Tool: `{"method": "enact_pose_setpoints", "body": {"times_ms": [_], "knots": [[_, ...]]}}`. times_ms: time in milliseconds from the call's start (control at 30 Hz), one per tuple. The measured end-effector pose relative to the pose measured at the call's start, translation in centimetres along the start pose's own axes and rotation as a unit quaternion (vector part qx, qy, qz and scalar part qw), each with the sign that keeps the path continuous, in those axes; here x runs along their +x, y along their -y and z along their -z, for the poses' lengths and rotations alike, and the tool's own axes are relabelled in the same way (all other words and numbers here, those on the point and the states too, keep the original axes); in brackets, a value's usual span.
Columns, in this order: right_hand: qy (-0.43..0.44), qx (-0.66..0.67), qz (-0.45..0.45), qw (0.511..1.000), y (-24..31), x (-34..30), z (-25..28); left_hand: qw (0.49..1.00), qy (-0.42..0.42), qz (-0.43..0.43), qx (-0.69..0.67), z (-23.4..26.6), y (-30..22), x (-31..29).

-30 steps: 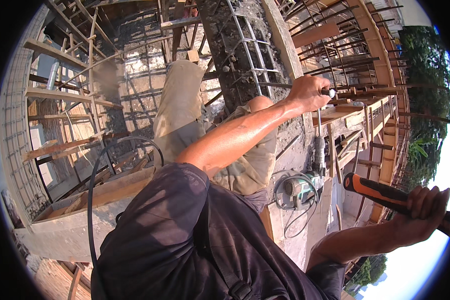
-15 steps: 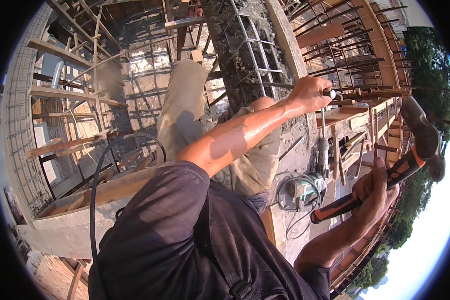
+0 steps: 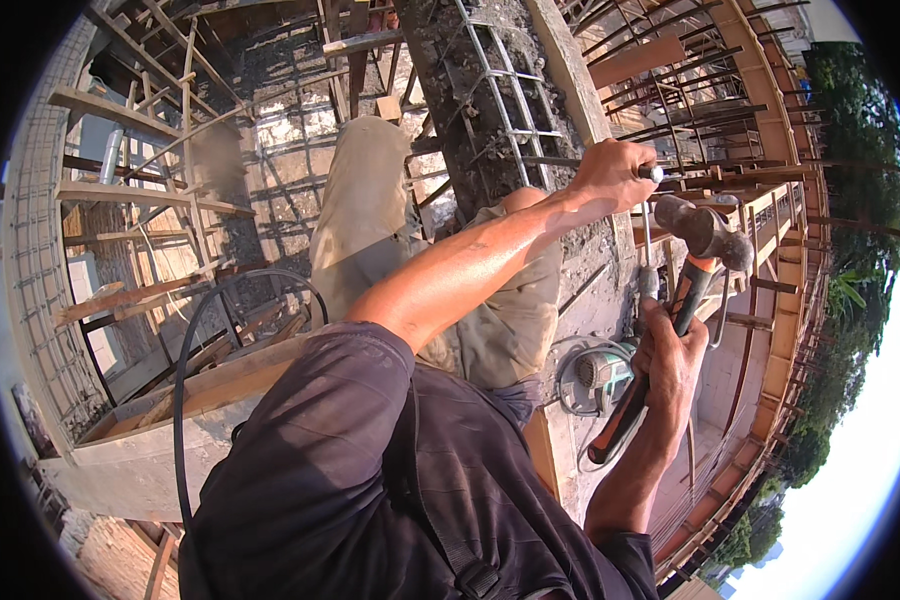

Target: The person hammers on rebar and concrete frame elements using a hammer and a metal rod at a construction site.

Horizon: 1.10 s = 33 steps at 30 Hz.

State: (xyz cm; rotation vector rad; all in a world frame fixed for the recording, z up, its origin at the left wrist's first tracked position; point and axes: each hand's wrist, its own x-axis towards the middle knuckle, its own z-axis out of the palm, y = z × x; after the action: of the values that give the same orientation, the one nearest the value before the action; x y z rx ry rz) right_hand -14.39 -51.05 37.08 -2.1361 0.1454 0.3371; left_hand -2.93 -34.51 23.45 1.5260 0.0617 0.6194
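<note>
"Where the rough concrete beam runs out ahead of us, what do we note on it and beside it?"

"Hammer, off its right side: our right hand wraps the handle, fingers closed, head just beside our left hand. Smaller, the steel bar, pointing over the beam, gripped in that left fist, near end bare."

"Risk?"

"Should the hammer meet that end off-centre, we judge it could glance onto our knuckles."

"Against half a second ago?"

"Hammer and right hand have come inward from farther right; left hand about as it was."
</note>
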Motion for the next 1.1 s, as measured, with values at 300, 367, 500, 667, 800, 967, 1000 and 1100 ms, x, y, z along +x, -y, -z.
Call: {"method": "enact_pose_setpoints", "body": {"times_ms": [300,367,500,667,800,967,1000,1100], "knots": [[-0.225,0.224,0.489,0.812,13.3,-3.3,7.9,0.999,-0.025,-0.012,0.027,0.1,-0.5,0.2],[-0.169,0.273,0.412,0.853,9.6,-1.1,2.6,0.999,-0.033,-0.015,0.006,-0.4,-0.3,0.2],[0.048,0.021,-0.017,0.998,0.1,2.0,-1.4,1.000,0.000,-0.003,-0.003,0.6,0.3,0.4],[-0.033,0.066,0.103,0.992,4.0,-2.0,1.7,0.998,-0.059,-0.018,0.009,0.4,0.6,0.3],[-0.235,0.175,0.399,0.869,12.2,-4.2,9.0,0.998,-0.061,-0.023,0.014,0.2,0.3,0.2],[-0.167,0.271,0.404,0.858,9.7,-0.2,3.6,0.999,-0.048,-0.003,0.017,-0.4,-0.1,0.0],[-0.082,0.159,0.270,0.946,4.5,1.8,1.4,0.998,-0.049,-0.013,0.029,-0.2,0.5,0.1],[0.058,-0.036,-0.015,0.998,-1.8,2.8,-1.6,0.998,0.042,-0.049,0.016,0.8,1.7,0.3]]}}
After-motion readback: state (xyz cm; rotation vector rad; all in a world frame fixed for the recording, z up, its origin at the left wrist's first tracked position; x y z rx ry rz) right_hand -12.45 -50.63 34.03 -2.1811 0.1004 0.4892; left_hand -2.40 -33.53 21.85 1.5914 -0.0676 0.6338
